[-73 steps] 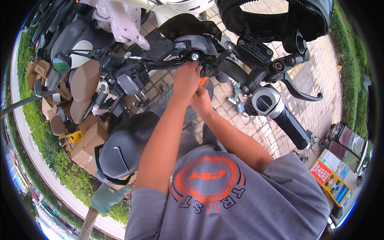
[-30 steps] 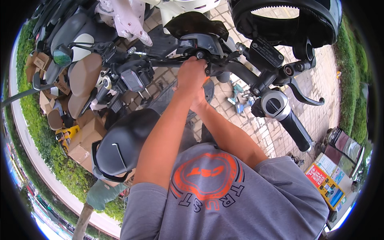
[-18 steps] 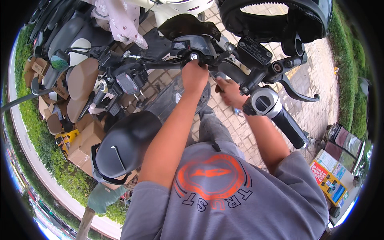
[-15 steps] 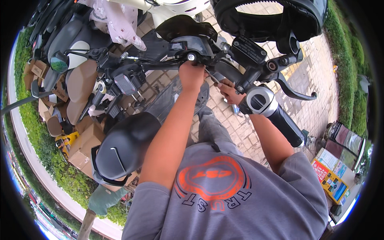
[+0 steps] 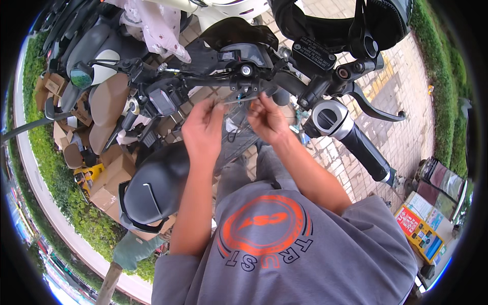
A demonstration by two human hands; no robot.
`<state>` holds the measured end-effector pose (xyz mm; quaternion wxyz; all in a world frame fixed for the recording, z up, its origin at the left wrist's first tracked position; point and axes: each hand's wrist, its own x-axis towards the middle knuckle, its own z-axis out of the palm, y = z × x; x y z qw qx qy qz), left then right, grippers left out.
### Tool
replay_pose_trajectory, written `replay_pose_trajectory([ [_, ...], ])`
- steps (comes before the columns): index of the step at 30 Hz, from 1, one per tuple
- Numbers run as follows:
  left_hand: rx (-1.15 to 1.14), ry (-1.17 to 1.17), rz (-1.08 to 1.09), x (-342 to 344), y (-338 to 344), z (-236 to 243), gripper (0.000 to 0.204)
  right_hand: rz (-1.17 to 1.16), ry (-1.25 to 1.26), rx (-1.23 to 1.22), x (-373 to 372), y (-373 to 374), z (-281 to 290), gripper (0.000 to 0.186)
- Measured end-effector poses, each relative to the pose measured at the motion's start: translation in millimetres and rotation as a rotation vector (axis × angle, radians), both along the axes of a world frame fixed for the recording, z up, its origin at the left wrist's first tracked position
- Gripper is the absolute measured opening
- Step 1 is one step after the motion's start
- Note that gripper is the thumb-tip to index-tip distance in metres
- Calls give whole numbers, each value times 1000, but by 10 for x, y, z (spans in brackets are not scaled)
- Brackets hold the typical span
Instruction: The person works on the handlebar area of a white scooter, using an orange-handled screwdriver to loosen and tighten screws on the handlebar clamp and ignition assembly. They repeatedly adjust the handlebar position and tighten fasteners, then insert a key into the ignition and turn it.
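Below the scooter's stem clamp [image 5: 245, 71], my left hand [image 5: 202, 129] pinches one end of a thin pale strip or rod [image 5: 231, 101]; I cannot make out exactly what it is. My right hand [image 5: 269, 122] is at the other end, thumb and finger closed on it. A small blue-green piece shows beside the strip, too small to name. Around my hands are the black handlebar [image 5: 287, 84], the brake reservoir [image 5: 315, 56], the brake lever [image 5: 376, 109] and the right grip [image 5: 366, 157]. A black seat [image 5: 157, 188] with a hex key on it lies left of my forearms.
Piled cardboard boxes [image 5: 114, 183], brown seats [image 5: 109, 99] and parked scooters are on the left. A pink patterned cloth [image 5: 155, 28] hangs at upper left. Tools [image 5: 302, 133] lie on the brick paving [image 5: 396, 142]. A cluttered stand [image 5: 424, 231] is at lower right, a hedge [image 5: 434, 86] beyond.
My left hand has come down and left from under the stem clamp. My right hand has moved left, out from behind the grip. The thin strip now shows between them.
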<state>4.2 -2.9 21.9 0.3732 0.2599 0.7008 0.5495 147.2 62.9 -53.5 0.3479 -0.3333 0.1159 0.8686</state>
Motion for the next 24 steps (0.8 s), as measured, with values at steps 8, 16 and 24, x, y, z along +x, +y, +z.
replay_pose_trajectory([
  [8,29,589,-184,-167,92,-62,19,-3,10,42,-463,222,-143,18],
  [16,125,659,-368,-183,353,-77,17,-81,62,-6,-431,319,-290,23],
  [24,115,860,-514,-229,543,7,13,-90,176,-49,-414,360,-251,28],
])
